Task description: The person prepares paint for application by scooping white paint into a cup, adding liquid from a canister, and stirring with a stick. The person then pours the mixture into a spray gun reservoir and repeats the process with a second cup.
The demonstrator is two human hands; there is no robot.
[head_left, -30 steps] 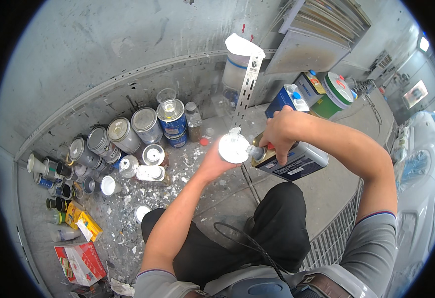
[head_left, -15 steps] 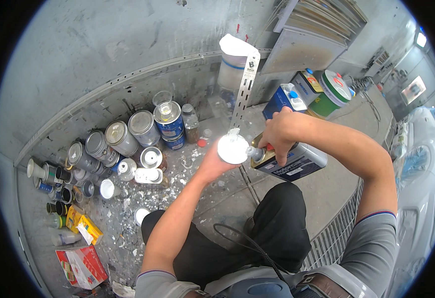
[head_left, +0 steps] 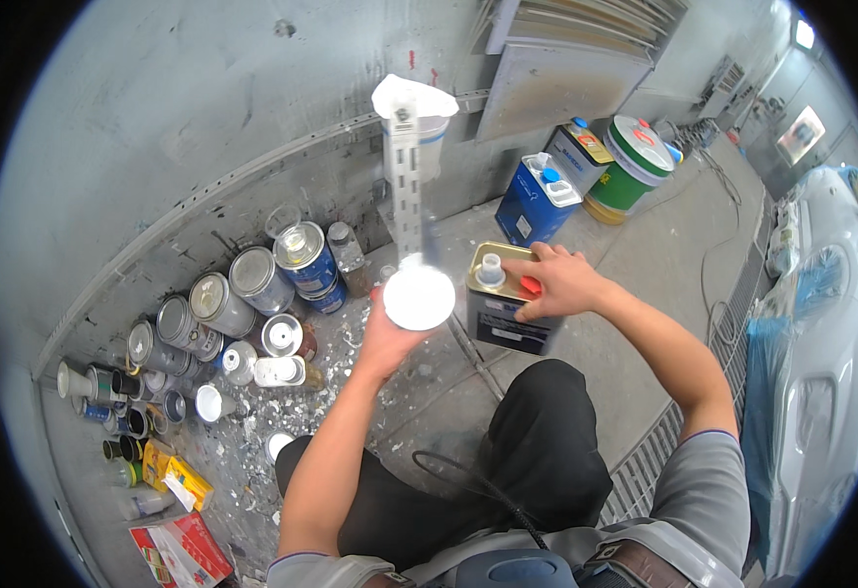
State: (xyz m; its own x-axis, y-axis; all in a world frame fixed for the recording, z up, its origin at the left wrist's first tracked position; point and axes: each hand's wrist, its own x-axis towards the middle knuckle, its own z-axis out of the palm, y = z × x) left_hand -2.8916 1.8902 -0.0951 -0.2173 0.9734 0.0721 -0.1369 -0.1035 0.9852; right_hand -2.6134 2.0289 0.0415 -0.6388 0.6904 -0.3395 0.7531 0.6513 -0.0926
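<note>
My left hand [head_left: 386, 345] is wrapped round a cup of bright white liquid [head_left: 419, 299]. A long slotted mixing stick [head_left: 407, 186] stands in the cup and leans toward the wall. To the right, my right hand [head_left: 564, 278] grips a rectangular metal can [head_left: 509, 327] from above. The can is roughly upright, and its pale spout [head_left: 491, 269] is uncovered and apart from the cup. A small red cap [head_left: 530, 285] shows by the fingers of that hand; whether they pinch it, I cannot tell.
Several paint cans [head_left: 260, 277] and cups line the wall at left. A red box [head_left: 186, 551] lies at lower left. Beyond my right hand stand a blue can [head_left: 535, 204] and a green bucket [head_left: 627, 171]. A floor grate [head_left: 635, 482] runs beside a partly covered car body [head_left: 831, 392].
The metal can, tilted with its spout at the cup's rim before, is now turned upright and apart from it. The cup appears farther left in view, which has also shifted.
</note>
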